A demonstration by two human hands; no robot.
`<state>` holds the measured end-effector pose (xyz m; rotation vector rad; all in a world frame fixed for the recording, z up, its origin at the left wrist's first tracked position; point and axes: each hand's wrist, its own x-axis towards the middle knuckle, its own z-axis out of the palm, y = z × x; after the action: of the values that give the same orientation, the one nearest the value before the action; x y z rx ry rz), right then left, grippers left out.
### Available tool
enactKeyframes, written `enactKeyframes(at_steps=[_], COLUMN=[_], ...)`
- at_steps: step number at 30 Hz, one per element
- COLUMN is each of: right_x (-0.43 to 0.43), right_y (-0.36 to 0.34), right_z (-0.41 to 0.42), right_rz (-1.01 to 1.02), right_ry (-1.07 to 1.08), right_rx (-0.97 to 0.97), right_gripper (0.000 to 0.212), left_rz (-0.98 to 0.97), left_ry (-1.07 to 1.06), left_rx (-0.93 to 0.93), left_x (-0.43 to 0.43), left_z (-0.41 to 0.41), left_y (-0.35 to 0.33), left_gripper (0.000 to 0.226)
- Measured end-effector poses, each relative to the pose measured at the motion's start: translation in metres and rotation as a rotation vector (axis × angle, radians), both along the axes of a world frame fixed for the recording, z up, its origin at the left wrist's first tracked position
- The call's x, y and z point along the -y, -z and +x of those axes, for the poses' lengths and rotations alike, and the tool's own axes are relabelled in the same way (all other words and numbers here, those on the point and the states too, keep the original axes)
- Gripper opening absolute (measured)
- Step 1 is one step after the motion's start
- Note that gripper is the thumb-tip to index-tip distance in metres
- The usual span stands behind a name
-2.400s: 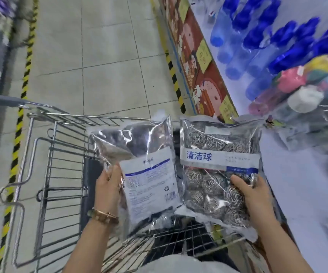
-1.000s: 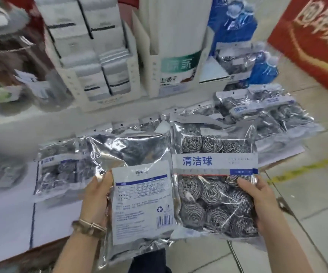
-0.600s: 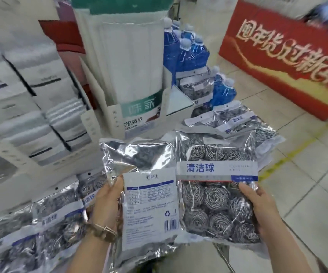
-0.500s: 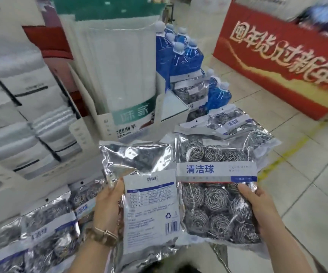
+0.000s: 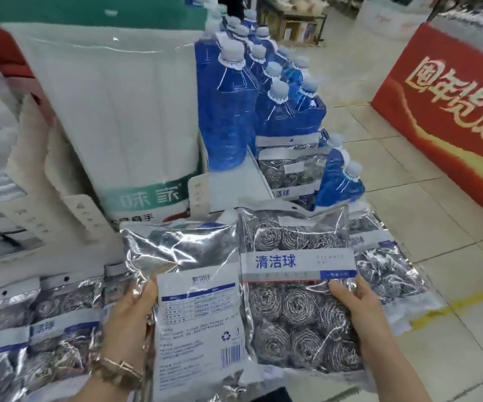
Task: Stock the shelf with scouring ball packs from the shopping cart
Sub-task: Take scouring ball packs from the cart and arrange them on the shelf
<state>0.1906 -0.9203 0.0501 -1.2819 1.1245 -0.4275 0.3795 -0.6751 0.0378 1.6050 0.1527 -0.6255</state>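
My left hand grips a scouring ball pack turned back-side up, showing its silver foil and white printed label. My right hand grips a second scouring ball pack face up, with steel coils visible behind a white and blue label. Both packs are held side by side above the low white shelf. More scouring ball packs lie in a row on the shelf at the left, and others lie at its right end under the held pack. The shopping cart is out of view.
A tall white and green package stands in a cardboard tray behind the packs. Blue liquid bottles stand to its right, with another scouring pack upright among them. A red display stand borders the tiled aisle floor at right.
I have turned from the cart to the shelf with both packs in hand. Over the last second the view has swung right along the shelf and closer; the grips are unchanged.
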Motion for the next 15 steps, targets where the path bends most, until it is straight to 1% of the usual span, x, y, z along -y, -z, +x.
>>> enactKeyframes(at_steps=[1,2,3,5,6,7,9,10,11,12,13,14,15], right_x=[0.017,0.033,0.049,0.075,0.087,0.101,0.119,0.128,0.138,0.147,0.155,0.161,0.166], right_y=[-0.002,-0.003,-0.005,-0.011,-0.012,-0.017,-0.02,-0.023,-0.026,-0.028,-0.032,-0.035,-0.039], right_z=[0.005,0.01,0.015,0.027,0.032,0.039,0.053,0.061,0.069,0.078,0.089,0.101,0.114], right_rz=[-0.008,-0.008,-0.01,0.001,0.002,0.01,0.012,0.019,0.029,0.054,0.052,0.048,0.029], right_ry=[-0.043,-0.083,-0.128,-0.228,-0.267,-0.308,-0.347,-0.373,-0.399,-0.401,-0.383,-0.373,-0.379], right_rx=[-0.001,-0.014,-0.03,-0.046,-0.046,-0.03,0.033,0.063,0.1,0.147,0.184,0.234,0.283], right_gripper=[0.079,0.076,0.079,0.093,0.095,0.088,0.054,0.048,0.056,0.071,0.08,0.074,0.056], left_rz=[0.032,0.064,0.097,0.119,0.124,0.13,0.087,0.082,0.079,0.092,0.103,0.105,0.107], left_ry=[-0.002,-0.028,-0.067,-0.112,-0.129,-0.175,-0.282,-0.331,-0.391,-0.424,-0.454,-0.47,-0.488], left_rx=[0.021,0.059,0.079,0.057,0.03,0.005,0.003,0.011,0.018,0.021,0.034,0.044,0.041], left_x=[0.008,0.015,0.023,0.04,0.048,0.06,0.07,0.076,0.08,0.084,0.09,0.089,0.09], left_z=[-0.005,-0.011,-0.018,-0.029,-0.035,-0.042,-0.048,-0.053,-0.056,-0.057,-0.06,-0.061,-0.064], left_y=[0.002,0.001,-0.003,-0.011,-0.017,-0.023,-0.026,-0.028,-0.024,-0.022,-0.023,-0.018,-0.016], left_gripper=[0.048,0.061,0.066,0.058,0.059,0.063,0.077,0.082,0.083,0.083,0.085,0.087,0.085])
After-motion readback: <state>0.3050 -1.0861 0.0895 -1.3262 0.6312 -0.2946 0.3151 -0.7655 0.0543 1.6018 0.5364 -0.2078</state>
